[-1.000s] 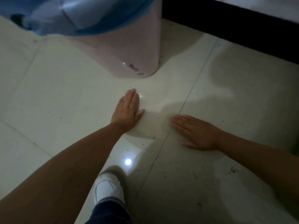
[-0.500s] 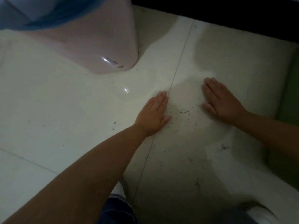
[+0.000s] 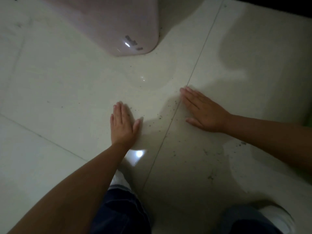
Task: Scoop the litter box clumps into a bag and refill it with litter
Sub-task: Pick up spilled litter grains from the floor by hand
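Observation:
My left hand (image 3: 122,124) lies flat, palm down, on the pale tiled floor, fingers together and pointing away from me. My right hand (image 3: 205,110) also rests flat on the floor, on the other side of a tile joint, fingers pointing up and left. Neither hand holds anything. Small dark litter grains (image 3: 159,117) are scattered on the tiles between the two hands and further toward me. A pink plastic bin (image 3: 108,22) stands at the top left, its lower corner in view; its top is cut off by the frame.
A dark band (image 3: 278,7) runs along the top right edge. My knees in dark trousers (image 3: 121,211) and a white shoe (image 3: 278,217) are at the bottom. Something green (image 3: 308,122) shows at the right edge.
The view has dropped, so the bin's blue liner is out of frame. My left hand has moved left, away from the tile joint, and my right hand has slid left up to it.

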A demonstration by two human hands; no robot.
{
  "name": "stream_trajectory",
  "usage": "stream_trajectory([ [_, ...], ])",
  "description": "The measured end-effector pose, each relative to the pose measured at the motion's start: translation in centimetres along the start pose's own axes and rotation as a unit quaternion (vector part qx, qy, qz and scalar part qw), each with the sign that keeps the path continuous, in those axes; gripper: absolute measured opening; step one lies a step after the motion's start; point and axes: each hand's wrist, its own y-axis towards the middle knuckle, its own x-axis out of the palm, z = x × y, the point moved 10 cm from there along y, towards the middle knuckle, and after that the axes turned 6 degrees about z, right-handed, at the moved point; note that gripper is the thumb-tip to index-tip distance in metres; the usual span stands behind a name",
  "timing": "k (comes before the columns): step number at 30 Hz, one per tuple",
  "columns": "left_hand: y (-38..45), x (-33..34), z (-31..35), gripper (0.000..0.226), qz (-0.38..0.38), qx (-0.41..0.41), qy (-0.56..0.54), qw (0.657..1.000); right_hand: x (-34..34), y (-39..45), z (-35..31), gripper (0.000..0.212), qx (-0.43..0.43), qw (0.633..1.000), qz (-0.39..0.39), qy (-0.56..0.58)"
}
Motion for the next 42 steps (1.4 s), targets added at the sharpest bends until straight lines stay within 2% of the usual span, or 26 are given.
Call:
stream_trajectory([
  [3,0.4,0.8,1.6,0.103,-0.004,0.015,0.011,1.000,-1.4,0.0,1.7,0.066,0.021,0.999,0.028,-0.013],
  [4,0.8,0.9,3.2,0.100,0.001,0.039,0.023,0.999,-1.8,-0.3,2.3,0.066,0.030,0.999,0.033,-0.015],
  [7,1.5,1.9,9.0,0.073,-0.005,0.112,0.041,0.993,-2.5,-2.0,4.2,0.068,0.073,0.997,0.024,-0.024],
  [9,1.6,2.6,12.9,0.070,-0.014,0.146,0.025,0.989,-2.4,-3.5,5.5,0.074,0.111,0.993,0.002,-0.025],
  [13,0.4,2.7,19.9,0.071,0.014,0.256,-0.056,0.965,-2.8,-6.9,8.2,0.082,0.197,0.979,-0.014,-0.050],
  [16,0.0,2.6,22.3,0.064,0.033,0.301,-0.073,0.950,-3.4,-8.8,9.4,0.087,0.236,0.967,-0.031,-0.088],
  [20,-0.6,1.8,20.9,0.074,0.073,0.402,0.002,0.913,-1.9,-9.4,7.5,0.093,0.184,0.973,-0.094,-0.106],
  [22,-1.0,2.1,18.3,0.087,0.058,0.431,0.058,0.898,-0.6,-9.3,6.0,0.095,0.140,0.979,-0.104,-0.102],
  [25,-1.3,3.6,14.9,0.098,-0.011,0.440,0.110,0.891,0.8,-8.8,5.0,0.096,0.118,0.982,-0.114,-0.089],
  [28,-0.8,4.1,13.5,0.105,-0.070,0.408,0.135,0.900,1.2,-7.2,4.5,0.087,0.113,0.983,-0.119,-0.084],
  [32,0.1,2.4,13.0,0.104,-0.036,0.388,0.118,0.913,1.1,-2.6,2.7,0.070,0.085,0.992,-0.046,-0.084],
  [35,-0.5,2.5,11.3,0.104,-0.029,0.376,0.111,0.919,1.8,0.8,2.1,0.065,0.074,0.994,-0.048,-0.067],
  [39,-2.8,4.2,10.1,0.110,-0.059,0.364,0.108,0.923,0.4,2.9,2.8,0.069,0.091,0.994,-0.032,-0.046],
  [42,-3.2,4.9,11.2,0.109,-0.073,0.370,0.109,0.920,-0.4,1.0,4.7,0.077,0.142,0.989,-0.048,-0.020],
])
